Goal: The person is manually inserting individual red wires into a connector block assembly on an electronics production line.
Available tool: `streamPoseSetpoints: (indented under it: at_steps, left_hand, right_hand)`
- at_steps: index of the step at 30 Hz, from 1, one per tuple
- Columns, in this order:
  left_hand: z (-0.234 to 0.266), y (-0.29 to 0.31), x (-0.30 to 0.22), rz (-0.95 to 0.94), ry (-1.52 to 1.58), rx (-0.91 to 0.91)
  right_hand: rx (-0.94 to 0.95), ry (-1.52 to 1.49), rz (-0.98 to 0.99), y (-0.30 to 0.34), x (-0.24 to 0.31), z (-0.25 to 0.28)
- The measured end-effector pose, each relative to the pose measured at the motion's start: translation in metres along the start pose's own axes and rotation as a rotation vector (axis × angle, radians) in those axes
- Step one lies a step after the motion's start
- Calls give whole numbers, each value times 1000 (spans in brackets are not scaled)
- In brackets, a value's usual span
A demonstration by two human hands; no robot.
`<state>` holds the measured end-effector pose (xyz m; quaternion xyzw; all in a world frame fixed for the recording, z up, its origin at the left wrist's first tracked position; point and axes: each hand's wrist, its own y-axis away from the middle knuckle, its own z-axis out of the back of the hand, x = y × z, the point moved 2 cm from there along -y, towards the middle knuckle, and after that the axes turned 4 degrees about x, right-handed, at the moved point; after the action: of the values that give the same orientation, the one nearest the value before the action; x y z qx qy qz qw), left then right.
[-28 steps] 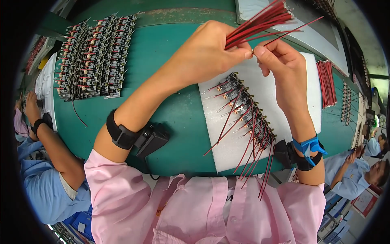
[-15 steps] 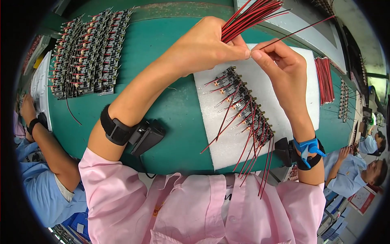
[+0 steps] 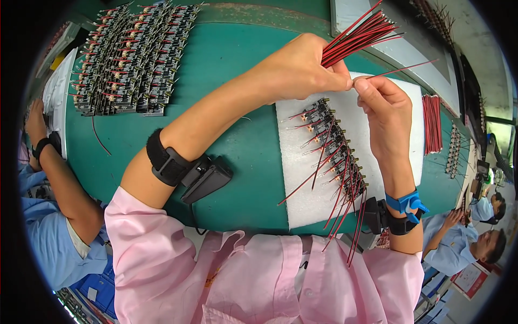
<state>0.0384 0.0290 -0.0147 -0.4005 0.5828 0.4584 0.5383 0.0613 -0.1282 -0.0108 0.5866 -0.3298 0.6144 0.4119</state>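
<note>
My left hand (image 3: 310,70) is closed round a thick bundle of red and black wires (image 3: 359,40), whose loose ends fan up and to the right. Just beside its fingertips, my right hand (image 3: 386,102) pinches one end of a single wire (image 3: 407,69) that stretches out to the upper right. The two hands' fingertips nearly meet; whether they touch I cannot tell. Below them, a row of small black circuit boards (image 3: 337,148) lies on a white foam sheet (image 3: 305,202). Several red and black wires trail from the boards over the foam's near edge.
Rows of circuit boards (image 3: 132,65) stand at the far left of the green table (image 3: 232,156). At right lie a stack of red wires (image 3: 432,124) and a strip of small parts (image 3: 453,154). Co-workers sit on both sides; one person's arm (image 3: 65,189) is at left.
The view has shifted slightly, so the table things sit a little differently. The single wire at my right hand now tilts less steeply. Both hands keep their hold.
</note>
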Motion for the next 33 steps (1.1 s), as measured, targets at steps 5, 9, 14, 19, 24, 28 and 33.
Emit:
streamPoseSetpoints:
  at_steps: [5, 9, 14, 19, 24, 28, 33]
  left_hand:
    - [1, 1, -2, -63, -19, -16]
    - [1, 2, -5, -50, -47, -28]
    - [1, 3, -6, 11, -39, -11]
    - [-2, 3, -5, -58, -63, -53]
    - [-2, 5, -8, -98, -83, -12]
    - [0, 5, -8, -134, -137, 83]
    - [4, 5, -10, -108, -207, 111]
  right_hand:
    - [-37, -33, 64, 2, 2, -4]
    - [-45, 28, 71, 5, 4, -5]
    - [-119, 7, 143, 8, 6, -10]
    - [-160, -3, 157, 11, 6, -11]
    - [-81, 26, 157, 11, 10, -6]
    - [64, -19, 91, 11, 10, -3]
    - [62, 121, 49, 16, 6, -4]
